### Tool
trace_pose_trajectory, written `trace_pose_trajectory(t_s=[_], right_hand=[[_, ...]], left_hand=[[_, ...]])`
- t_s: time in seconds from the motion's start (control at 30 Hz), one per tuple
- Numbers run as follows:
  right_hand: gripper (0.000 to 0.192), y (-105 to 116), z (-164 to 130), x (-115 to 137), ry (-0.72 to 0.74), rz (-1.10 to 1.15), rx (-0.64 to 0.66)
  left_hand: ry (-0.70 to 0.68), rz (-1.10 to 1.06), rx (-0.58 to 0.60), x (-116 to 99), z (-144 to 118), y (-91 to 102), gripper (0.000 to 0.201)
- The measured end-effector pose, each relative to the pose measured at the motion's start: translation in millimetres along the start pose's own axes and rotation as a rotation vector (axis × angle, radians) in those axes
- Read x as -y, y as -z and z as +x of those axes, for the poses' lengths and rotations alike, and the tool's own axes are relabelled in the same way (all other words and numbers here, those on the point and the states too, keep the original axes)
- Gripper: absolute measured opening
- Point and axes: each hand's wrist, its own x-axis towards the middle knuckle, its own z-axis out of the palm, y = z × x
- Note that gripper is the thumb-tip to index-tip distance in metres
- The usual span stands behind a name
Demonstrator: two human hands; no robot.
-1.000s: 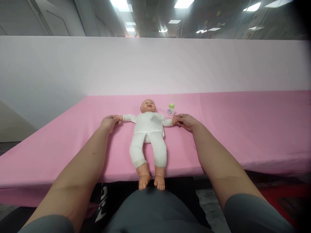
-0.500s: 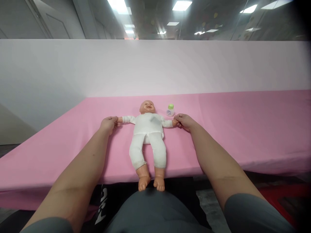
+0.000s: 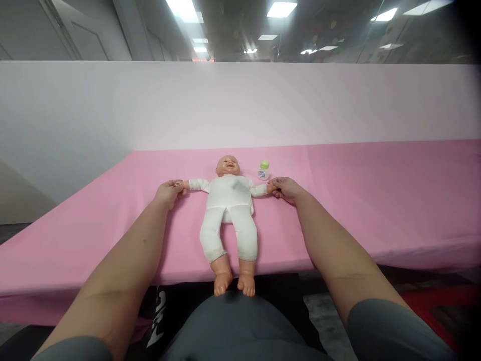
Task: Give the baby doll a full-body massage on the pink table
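Observation:
A baby doll with a cream cloth body lies face up, its arms stretched out sideways and its bare feet past the table's front edge. My left hand is closed on the doll's hand at the left. On the other side, my right hand grips the doll's other hand between thumb and fingers. Just beyond my right hand stands a small clear bottle with a green cap and a printed label; neither hand touches it.
Pink cloth covers the table. A white wall panel rises along its back edge, with glass above it reflecting ceiling lights. Something red stands below the table at the lower right.
Almost nothing differs. The fingers of my left hand have shifted slightly on the doll's hand, showing more of it; the doll's body and the bottle are in the same places.

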Motion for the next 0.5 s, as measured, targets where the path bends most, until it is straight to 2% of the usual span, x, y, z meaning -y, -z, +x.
trace_pose_trajectory(t_s=[0.3, 0.5], right_hand=[[0.028, 2.3, -10.2, 6.7, 0.018, 0.068, 0.147], [0.033, 0.8, -5.7, 3.2, 0.017, -0.026, 0.087]], left_hand=[[-0.025, 0.128, 0.056, 0.5, 0.3, 6.0, 0.038], [-0.024, 0.086, 0.04, 1.3, 0.7, 6.7, 0.037]])
